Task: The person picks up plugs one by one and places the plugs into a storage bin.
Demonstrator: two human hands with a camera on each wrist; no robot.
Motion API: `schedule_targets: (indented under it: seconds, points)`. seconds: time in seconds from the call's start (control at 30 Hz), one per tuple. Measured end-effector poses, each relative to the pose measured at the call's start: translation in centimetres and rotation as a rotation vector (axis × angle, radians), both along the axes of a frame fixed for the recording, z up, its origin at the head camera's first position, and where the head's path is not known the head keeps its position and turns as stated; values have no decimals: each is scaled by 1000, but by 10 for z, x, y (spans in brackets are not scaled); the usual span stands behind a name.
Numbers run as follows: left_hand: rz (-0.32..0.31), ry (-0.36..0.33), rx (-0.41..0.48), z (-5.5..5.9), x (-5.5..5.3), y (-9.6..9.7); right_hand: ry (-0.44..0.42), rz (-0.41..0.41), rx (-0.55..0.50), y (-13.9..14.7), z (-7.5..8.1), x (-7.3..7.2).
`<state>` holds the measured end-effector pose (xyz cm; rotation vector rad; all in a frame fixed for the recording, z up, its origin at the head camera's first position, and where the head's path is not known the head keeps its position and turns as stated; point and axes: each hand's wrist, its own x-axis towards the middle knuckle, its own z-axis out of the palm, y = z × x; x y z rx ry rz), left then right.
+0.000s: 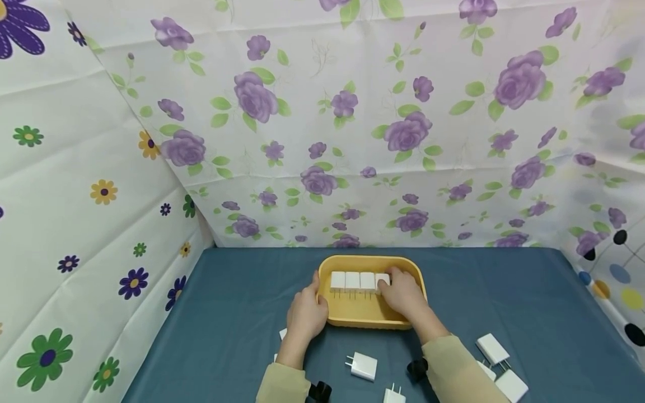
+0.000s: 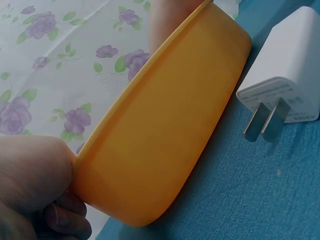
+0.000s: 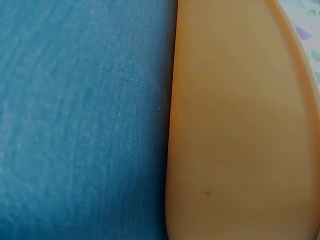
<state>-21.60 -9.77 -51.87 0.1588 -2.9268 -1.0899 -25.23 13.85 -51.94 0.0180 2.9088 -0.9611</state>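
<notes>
A yellow plastic tray (image 1: pixel 373 323) lies on the blue cloth, holding a row of white plug chargers (image 1: pixel 353 281) with their prongs toward me. My left hand (image 1: pixel 306 310) grips the tray's left end; in the left wrist view its thumb side meets the rim and the fingers (image 2: pixel 67 220) curl below. At the row's right end, my right hand (image 1: pixel 405 294) pinches a white charger (image 1: pixel 381 278) between thumb and fingers, partly covering it. Only the tray's outer wall (image 3: pixel 235 120) and cloth show in the right wrist view; the right hand is out of sight there.
Loose white chargers lie in front of the tray, one (image 1: pixel 364 366) between my forearms and another (image 1: pixel 395 396) at the bottom edge. More chargers (image 1: pixel 492 350) cluster beside my right sleeve. White pieces (image 1: pixel 283 334) peek out by my left wrist. Flowered sheets (image 1: pixel 322 123) stand behind the table.
</notes>
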Motion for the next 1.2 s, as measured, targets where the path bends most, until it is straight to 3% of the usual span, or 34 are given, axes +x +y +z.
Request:
schedule_targets:
  seconds: [0.37, 1.2]
  points:
    - [-10, 9, -12, -1, 1, 1, -9, -50, -25, 0, -4, -1]
    - [0, 15, -7, -1, -1, 1, 4, -37, -35, 0, -3, -1]
